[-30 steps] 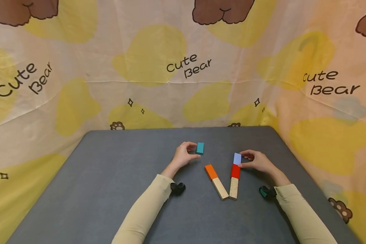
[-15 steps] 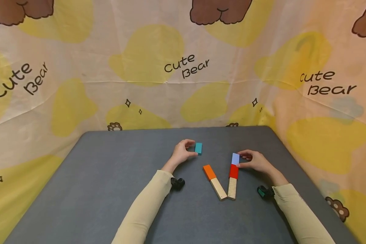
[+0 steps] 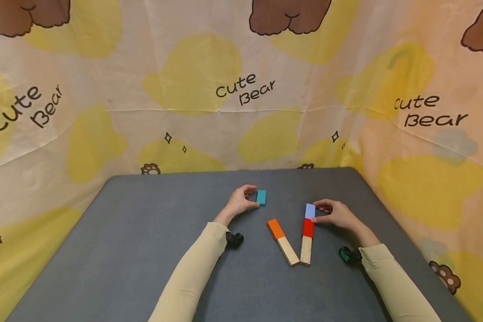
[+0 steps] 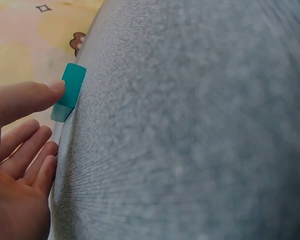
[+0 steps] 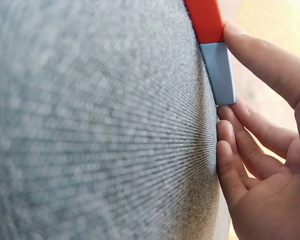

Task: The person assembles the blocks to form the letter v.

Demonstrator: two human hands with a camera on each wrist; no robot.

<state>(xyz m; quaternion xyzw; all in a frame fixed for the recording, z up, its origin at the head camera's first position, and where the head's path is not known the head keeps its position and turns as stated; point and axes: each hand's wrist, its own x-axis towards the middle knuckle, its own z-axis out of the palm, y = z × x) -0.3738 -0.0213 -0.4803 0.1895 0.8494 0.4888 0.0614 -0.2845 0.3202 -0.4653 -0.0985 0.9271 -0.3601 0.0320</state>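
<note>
My left hand [image 3: 240,201] is beside a small teal block [image 3: 261,197] at the back of the table. In the left wrist view the thumb [image 4: 40,95] overlaps the teal block [image 4: 73,87], while the other fingers stay apart from it. On the right, a light blue block [image 3: 310,211], a red block [image 3: 308,227] and a plain wooden block [image 3: 306,250] form a line. My right hand [image 3: 338,214] touches this line from the right. The thumb [image 5: 270,62] meets the red block [image 5: 208,20] near the joint, and a fingertip reaches the end of the light blue block [image 5: 219,72].
An orange block [image 3: 275,228] and another wooden block [image 3: 288,251] form a second slanted line. The two lines meet at their near ends in a V. The grey tabletop [image 3: 153,250] backs onto a patterned cloth [image 3: 201,80]. Black straps circle both wrists.
The left thumb has come up closer to the teal block's near left corner. My right hand and the block lines hold their places; the whole view has shifted slightly.
</note>
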